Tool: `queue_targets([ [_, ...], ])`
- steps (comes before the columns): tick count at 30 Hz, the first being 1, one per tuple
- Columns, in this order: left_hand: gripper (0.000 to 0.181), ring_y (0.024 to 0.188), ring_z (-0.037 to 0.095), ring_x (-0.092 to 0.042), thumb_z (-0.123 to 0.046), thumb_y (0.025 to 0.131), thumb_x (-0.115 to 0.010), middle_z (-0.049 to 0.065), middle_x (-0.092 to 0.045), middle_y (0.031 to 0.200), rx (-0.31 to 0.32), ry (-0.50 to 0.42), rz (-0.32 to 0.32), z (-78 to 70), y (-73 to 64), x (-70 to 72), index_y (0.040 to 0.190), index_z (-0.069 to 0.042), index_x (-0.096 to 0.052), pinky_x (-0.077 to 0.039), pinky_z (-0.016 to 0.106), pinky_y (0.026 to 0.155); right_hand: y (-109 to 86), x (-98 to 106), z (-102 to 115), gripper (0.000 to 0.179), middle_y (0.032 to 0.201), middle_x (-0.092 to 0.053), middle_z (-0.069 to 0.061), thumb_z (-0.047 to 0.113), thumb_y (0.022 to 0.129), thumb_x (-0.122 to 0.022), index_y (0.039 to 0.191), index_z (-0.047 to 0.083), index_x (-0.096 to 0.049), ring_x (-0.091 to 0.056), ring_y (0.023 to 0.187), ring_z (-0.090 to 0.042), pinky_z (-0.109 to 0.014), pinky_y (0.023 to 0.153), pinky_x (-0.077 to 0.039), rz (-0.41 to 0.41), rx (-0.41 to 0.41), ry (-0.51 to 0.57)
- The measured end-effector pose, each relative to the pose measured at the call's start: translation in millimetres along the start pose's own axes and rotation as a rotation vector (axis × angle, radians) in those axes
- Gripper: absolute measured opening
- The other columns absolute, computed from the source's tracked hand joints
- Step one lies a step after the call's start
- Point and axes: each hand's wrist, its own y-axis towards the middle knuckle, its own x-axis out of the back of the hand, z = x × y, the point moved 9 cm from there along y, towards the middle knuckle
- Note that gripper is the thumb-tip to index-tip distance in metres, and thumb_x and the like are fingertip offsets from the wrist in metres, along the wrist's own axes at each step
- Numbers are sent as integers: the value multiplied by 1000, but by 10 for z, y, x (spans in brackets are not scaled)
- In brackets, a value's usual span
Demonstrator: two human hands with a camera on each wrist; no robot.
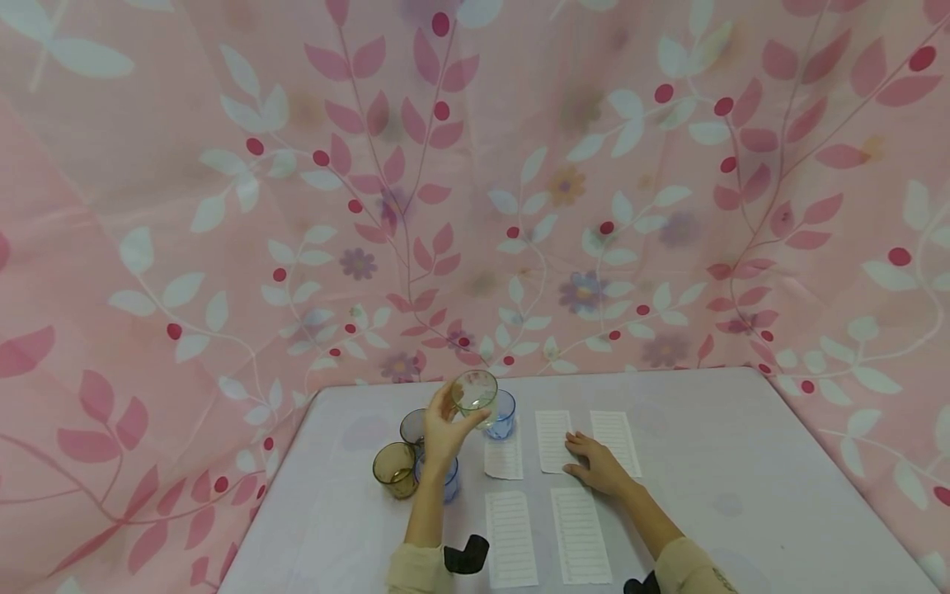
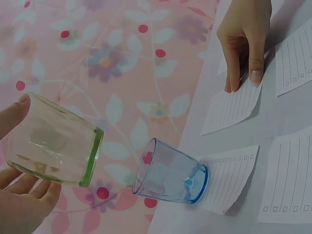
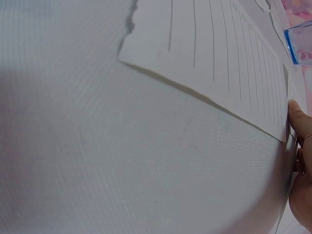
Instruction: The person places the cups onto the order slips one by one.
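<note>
The person's left hand [image 1: 444, 429] has a pale green glass [image 2: 56, 141] lifted clear of the bench [image 1: 712, 511], mouth upward, its grip drawn in to the width of the glass, thumb on one side and fingers curled round the other. Taking twelve o'clock as straight ahead of the person, the glass is up between ten and eleven from the middle of the bench, and at about four from it a clear blue glass [image 2: 168, 173] stands upright on the far end of a printed sheet [image 1: 505, 459]. Round the left hand I see a smoky grey glass [image 1: 412, 424] at nine, an amber glass [image 1: 395, 472] at eight and a second blue glass [image 1: 451, 478] at six, partly hidden by the wrist.

The right hand [image 1: 597, 466] lies low, its grip loose and part open, with no glass in it; fingertips and thumb rest by the right edge of the middle sheet [image 1: 552, 442] of the back row, at ten from that hand. The back right sheet [image 1: 618, 436] is at one, the front right sheet [image 1: 581, 536] between six and seven, and the front left sheet [image 1: 510, 540] at eight
</note>
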Motion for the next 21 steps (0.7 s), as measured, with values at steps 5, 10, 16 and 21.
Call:
queue_targets([
  [5,70,122,48,-43,6,71,-76,34,-45,131,3,23,-6,19,3,-66,131,16,-41,-32,54,106,1,2,0,49,135,-45,-29,14,87,-66,122,-17,-52,-35,128,-48,-59,103,-29,1,-7,-2],
  [10,72,123,46,-44,3,71,-78,31,-45,133,7,34,-11,75,13,-139,133,13,-41,-34,53,106,5,7,10,49,135,-44,-30,13,87,-66,122,-17,-51,-35,128,-48,-59,104,-29,4,-9,-1],
  [16,71,119,50,-44,4,70,-77,33,-43,133,-24,10,-45,91,3,-216,131,15,-41,-35,57,104,8,0,6,47,134,-46,-30,11,86,-67,121,-17,-52,-37,127,-49,-59,103,-30,-5,7,-11],
  [21,69,118,51,-44,6,70,-76,35,-47,128,-25,-10,-53,124,12,-288,128,19,-41,-34,57,103,15,-7,-6,47,133,-47,-29,11,86,-67,121,-16,-53,-38,126,-48,-59,102,-31,-8,11,-24],
])
